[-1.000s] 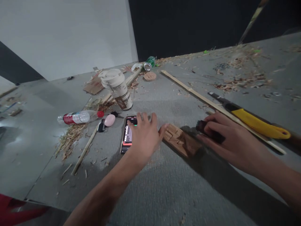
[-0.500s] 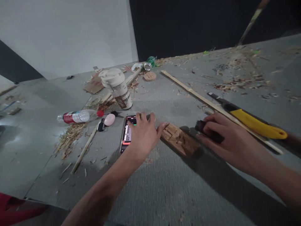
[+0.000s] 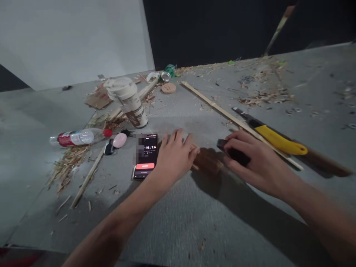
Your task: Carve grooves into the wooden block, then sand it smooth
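Note:
My left hand [image 3: 176, 155] is between a lit phone [image 3: 146, 157] and a brown carved wooden block [image 3: 208, 161]. Its fingers are spread, and the thumb lies at the block's left end; whether it presses on the wood I cannot tell. The block is blurred and in shadow, partly behind that hand. On the other side of the block, my right hand [image 3: 257, 163] is closed around a small dark block-shaped object [image 3: 237, 155], whose kind does not show. The phone lies face up, with a timer-like number and a red button on its screen.
A lidded white cup [image 3: 129, 104] stands behind the phone. Leftward lie a plastic bottle [image 3: 83, 137], a pink egg-shaped item [image 3: 119, 140] and a thin stick [image 3: 87, 180]. A yellow-handled tool [image 3: 280, 139] and a long bamboo strip [image 3: 214, 105] lie right. Behind are a green can [image 3: 168, 73] and shavings.
My left hand has moved off the phone screen towards the wooden block. The phone screen now shows a dark page with large digits. My right hand still holds the dark object. The view has shifted slightly.

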`<state>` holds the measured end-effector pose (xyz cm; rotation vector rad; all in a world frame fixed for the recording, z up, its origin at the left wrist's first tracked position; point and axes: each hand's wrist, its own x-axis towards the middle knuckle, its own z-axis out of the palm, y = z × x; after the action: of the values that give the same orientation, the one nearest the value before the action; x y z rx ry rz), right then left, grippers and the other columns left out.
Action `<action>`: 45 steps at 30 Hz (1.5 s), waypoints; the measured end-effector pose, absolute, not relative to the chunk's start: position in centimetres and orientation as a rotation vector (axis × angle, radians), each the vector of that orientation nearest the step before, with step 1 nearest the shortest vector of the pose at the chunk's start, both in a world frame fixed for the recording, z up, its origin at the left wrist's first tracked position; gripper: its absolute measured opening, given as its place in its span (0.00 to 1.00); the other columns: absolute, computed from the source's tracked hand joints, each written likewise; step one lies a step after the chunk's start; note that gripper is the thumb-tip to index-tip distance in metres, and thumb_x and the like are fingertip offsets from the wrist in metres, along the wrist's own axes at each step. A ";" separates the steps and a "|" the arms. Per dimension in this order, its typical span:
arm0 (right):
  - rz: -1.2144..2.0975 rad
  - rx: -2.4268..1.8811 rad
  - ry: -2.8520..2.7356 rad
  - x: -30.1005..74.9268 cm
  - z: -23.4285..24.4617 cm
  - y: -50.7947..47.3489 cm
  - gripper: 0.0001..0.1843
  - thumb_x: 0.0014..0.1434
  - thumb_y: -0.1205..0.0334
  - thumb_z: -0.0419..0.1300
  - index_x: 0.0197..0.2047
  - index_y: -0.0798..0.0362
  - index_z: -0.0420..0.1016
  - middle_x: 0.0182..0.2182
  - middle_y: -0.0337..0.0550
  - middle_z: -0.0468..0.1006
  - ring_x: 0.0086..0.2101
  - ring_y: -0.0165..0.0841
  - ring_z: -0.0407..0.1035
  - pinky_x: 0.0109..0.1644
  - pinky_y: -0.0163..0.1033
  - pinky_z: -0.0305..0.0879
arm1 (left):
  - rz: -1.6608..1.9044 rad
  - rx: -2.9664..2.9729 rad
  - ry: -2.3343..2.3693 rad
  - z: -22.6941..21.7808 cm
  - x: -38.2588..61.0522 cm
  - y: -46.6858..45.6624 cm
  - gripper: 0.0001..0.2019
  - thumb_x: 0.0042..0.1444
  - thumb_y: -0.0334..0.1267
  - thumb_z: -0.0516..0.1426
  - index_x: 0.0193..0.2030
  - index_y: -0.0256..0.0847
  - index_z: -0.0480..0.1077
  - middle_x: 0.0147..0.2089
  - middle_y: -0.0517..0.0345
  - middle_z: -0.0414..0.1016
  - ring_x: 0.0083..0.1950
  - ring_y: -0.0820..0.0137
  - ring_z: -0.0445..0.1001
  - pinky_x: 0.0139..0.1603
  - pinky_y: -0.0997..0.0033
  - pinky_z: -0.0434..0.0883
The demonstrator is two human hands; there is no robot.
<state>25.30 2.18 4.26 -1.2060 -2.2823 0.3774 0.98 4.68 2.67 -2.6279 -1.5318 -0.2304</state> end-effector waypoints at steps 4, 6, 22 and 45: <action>0.311 -1.204 -2.328 25.2 4.4 1.7 0.08 0.70 0.64 0.58 0.49 0.51 0.77 0.44 0.46 0.75 0.42 0.37 0.71 0.46 0.44 0.66 | -0.270 -2.799 -1.360 2.1 1.8 4.2 0.20 0.74 0.37 0.48 0.69 0.39 0.64 0.74 0.37 0.61 0.76 0.51 0.60 0.75 0.49 0.58; 0.261 -1.252 -2.406 25.1 4.2 1.4 0.10 0.71 0.66 0.57 0.50 0.51 0.79 0.42 0.45 0.76 0.41 0.38 0.72 0.46 0.44 0.65 | -0.257 -2.845 -1.335 1.7 1.9 4.0 0.21 0.74 0.35 0.47 0.70 0.39 0.63 0.76 0.37 0.60 0.77 0.51 0.59 0.75 0.49 0.59; 0.562 -1.107 -2.484 25.0 2.3 -1.2 0.19 0.68 0.70 0.55 0.58 0.49 0.77 0.50 0.48 0.76 0.44 0.38 0.74 0.44 0.43 0.70 | -0.055 -3.155 -1.143 0.6 0.8 4.9 0.54 0.53 0.60 0.63 0.78 0.31 0.50 0.81 0.32 0.46 0.82 0.47 0.43 0.80 0.52 0.45; 0.407 -1.258 -2.565 25.2 2.4 -1.7 0.17 0.69 0.65 0.57 0.58 0.47 0.79 0.49 0.49 0.75 0.44 0.39 0.74 0.42 0.44 0.70 | -0.120 -3.222 -1.062 0.4 0.8 5.0 0.52 0.53 0.63 0.64 0.76 0.37 0.52 0.81 0.35 0.49 0.82 0.47 0.44 0.81 0.45 0.45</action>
<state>25.24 -1.66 2.42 -1.2578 -2.5650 0.4070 0.78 5.04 0.42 -3.2222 -1.0625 -0.1203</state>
